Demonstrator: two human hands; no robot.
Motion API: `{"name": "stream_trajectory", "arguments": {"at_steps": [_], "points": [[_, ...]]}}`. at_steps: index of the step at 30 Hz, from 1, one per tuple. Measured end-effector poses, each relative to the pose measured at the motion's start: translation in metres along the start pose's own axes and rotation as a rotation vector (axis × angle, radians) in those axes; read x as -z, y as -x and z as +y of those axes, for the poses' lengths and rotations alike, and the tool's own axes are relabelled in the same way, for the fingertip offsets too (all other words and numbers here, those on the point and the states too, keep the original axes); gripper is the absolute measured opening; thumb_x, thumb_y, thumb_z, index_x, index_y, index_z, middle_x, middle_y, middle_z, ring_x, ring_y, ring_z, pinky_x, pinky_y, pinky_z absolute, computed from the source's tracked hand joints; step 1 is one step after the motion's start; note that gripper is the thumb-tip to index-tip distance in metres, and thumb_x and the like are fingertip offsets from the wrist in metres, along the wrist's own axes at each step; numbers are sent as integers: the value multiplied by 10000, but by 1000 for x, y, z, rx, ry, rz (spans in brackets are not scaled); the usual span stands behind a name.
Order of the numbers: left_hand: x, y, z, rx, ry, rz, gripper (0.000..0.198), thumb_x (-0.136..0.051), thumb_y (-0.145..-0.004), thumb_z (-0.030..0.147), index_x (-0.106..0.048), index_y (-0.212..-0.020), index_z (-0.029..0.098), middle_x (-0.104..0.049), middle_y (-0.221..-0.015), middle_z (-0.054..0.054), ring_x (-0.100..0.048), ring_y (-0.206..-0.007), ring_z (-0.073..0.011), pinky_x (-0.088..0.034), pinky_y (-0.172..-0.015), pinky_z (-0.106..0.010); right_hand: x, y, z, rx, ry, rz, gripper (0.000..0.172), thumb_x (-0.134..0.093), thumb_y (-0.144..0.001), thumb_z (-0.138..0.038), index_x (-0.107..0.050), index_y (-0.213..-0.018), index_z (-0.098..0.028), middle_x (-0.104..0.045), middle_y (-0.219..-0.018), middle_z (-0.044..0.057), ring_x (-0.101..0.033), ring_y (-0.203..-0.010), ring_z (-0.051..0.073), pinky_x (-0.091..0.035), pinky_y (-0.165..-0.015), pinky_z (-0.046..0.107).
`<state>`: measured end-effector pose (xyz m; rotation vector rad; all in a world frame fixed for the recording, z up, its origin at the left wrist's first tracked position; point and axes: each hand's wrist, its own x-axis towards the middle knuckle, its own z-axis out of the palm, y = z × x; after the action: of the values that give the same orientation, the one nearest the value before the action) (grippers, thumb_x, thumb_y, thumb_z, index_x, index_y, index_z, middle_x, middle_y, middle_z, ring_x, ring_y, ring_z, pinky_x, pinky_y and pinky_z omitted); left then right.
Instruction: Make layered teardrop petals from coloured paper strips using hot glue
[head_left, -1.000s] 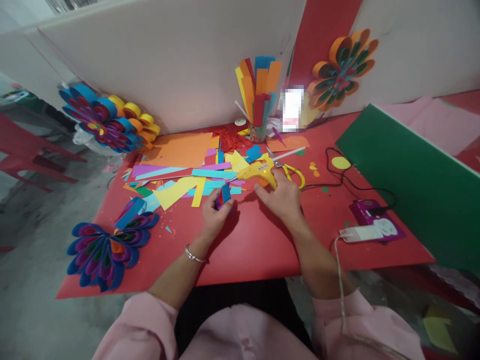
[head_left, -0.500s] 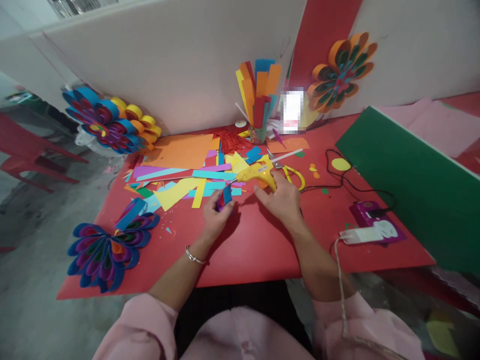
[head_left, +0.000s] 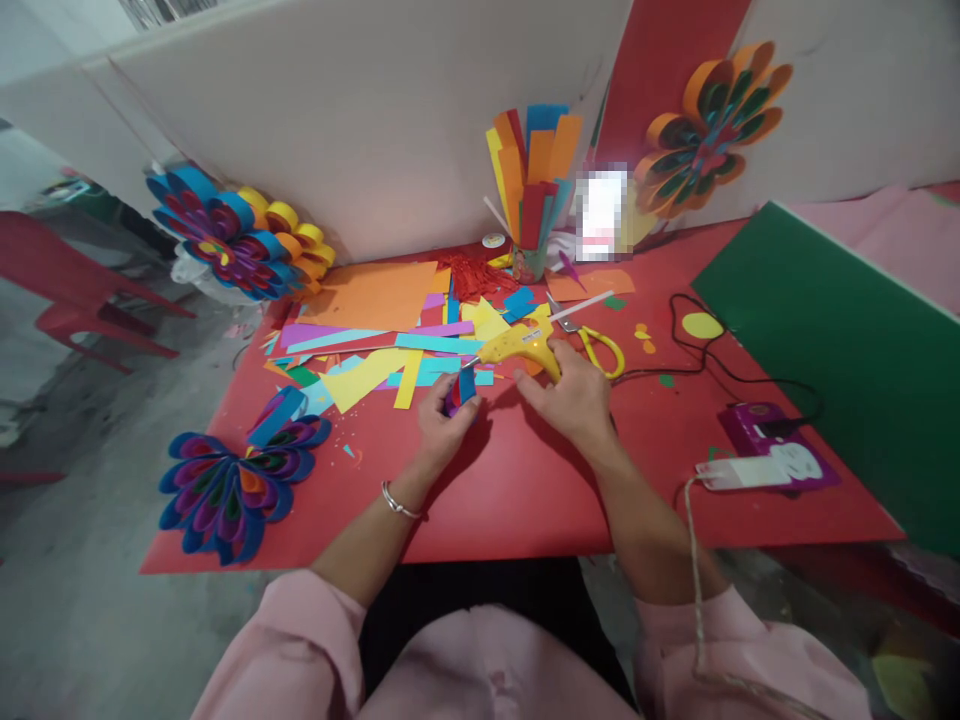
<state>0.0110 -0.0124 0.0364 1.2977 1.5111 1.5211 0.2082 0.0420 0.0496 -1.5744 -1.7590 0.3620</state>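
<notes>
My right hand (head_left: 576, 398) is closed round the handle of a yellow hot glue gun (head_left: 519, 343), which points left. Its metal nozzle is at the upper end of a looped paper strip (head_left: 466, 384) in blue, red and purple; whether it touches cannot be made out. My left hand (head_left: 445, 415) pinches that paper loop between thumb and fingers. To the left lies a paper flower (head_left: 225, 490) of blue, purple and green loops, with one blue loop (head_left: 276, 415) by its top edge. Behind my hands are loose coloured paper strips (head_left: 435, 343).
Yellow-handled scissors (head_left: 604, 352) lie right of the glue gun. A cup of paper strips (head_left: 529, 262) stands at the back. A purple power strip (head_left: 780, 440) with cords is at right, before a green board (head_left: 840, 370). Finished paper flowers (head_left: 217, 235) lean at the back left.
The whole view has shifted slightly, so things appear a little further right. Both hands keep the same holds, the nozzle still at the paper loop.
</notes>
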Motion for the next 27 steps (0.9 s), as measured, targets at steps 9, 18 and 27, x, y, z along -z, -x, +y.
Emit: {"name": "stream_trajectory", "arguments": {"at_steps": [9, 18, 27], "points": [[1, -1, 0, 4, 13, -15, 236, -861, -760, 406, -740, -861, 229, -598, -779, 2, -486, -703, -145, -444, -665, -286, 0, 0, 0, -57, 42, 11, 629, -657, -884, -634, -751, -1289, -163, -807, -890, 142, -760, -912, 365, -533, -758, 426], [3, -1, -5, 4, 46, 9, 220, -884, -744, 366, -731, -838, 238, -571, -762, 10, -496, -694, -144, -459, -635, -278, 1, -1, -3, -79, 51, -13, 616, -638, -887, -640, -748, -1270, -170, -821, -966, 157, -766, -942, 363, -550, -789, 424], [1, -1, -5, -4, 54, -4, 213, -881, -758, 361, -749, -862, 229, -613, -798, -2, -527, -709, -143, -475, -665, -287, -1, -1, 1, -53, 28, -2, 633, -660, -871, -638, -755, -1296, -178, -834, -1013, 158, -770, -954, 362, -551, -788, 427]]}}
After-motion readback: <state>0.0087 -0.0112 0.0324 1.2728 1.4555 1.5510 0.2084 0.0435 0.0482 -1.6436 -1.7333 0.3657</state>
